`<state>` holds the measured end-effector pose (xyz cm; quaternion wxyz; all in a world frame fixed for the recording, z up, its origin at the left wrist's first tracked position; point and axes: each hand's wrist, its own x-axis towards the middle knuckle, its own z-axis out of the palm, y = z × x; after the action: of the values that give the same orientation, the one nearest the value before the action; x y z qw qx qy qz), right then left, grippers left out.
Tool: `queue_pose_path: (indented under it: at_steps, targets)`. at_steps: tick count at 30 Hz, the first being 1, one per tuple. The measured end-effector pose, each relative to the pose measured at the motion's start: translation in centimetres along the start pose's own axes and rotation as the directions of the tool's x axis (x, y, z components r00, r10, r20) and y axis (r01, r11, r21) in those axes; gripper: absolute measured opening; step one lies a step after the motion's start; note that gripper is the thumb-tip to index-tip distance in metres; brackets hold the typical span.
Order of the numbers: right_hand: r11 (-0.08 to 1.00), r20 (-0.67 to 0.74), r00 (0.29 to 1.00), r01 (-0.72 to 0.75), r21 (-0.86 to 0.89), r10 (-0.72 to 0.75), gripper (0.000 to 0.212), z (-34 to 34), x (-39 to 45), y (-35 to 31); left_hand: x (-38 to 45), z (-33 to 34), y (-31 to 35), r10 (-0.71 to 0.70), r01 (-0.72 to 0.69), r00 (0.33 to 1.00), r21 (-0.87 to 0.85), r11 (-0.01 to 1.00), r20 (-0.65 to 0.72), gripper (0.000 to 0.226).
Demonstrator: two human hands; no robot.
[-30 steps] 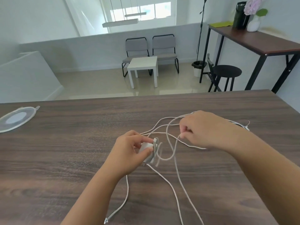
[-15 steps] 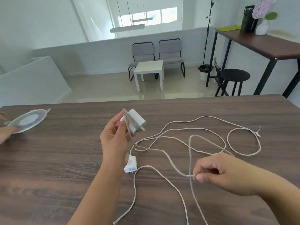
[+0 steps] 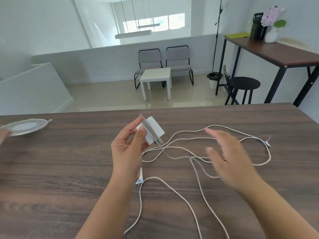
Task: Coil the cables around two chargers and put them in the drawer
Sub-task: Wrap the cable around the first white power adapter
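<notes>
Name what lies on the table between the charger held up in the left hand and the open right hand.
In the head view, only loose white cable on bare wooden table separates the charger from the right hand.

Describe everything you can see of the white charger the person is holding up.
The white charger is a squarish block with rounded corners, seemingly smooth plastic. The left hand holds it tilted above the wooden table. Several turns of pale cable wrap its middle; the rest trails loose onto the table. The right hand is open, not touching it.
</notes>
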<state>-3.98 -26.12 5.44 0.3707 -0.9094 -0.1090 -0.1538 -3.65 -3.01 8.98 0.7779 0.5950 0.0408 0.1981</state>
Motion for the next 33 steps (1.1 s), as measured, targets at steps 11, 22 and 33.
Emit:
queue_pose_path:
  at_steps: [11, 22, 33]
  targets:
    - [0.733, 0.221, 0.973, -0.103, 0.672, -0.066, 0.027, 4.7, -0.2, -6.8, -0.6, -0.2, 0.9, 0.030, -0.031, 0.997, -0.012, 0.999, -0.069, 0.025]
    - [0.907, 0.137, 0.984, 0.047, 0.418, -0.114, 0.018, 4.1, 0.3, -4.6, -1.2, 0.5, 0.0, -0.211, 0.204, 0.977, -0.263, 0.943, 0.001, 0.021]
    - [0.963, 0.071, 0.972, 0.208, 0.172, -0.223, 0.016, -0.1, 3.0, -4.6, -0.8, -0.8, 0.1, -0.212, 0.242, 0.954, -0.129, 0.962, 0.210, 0.027]
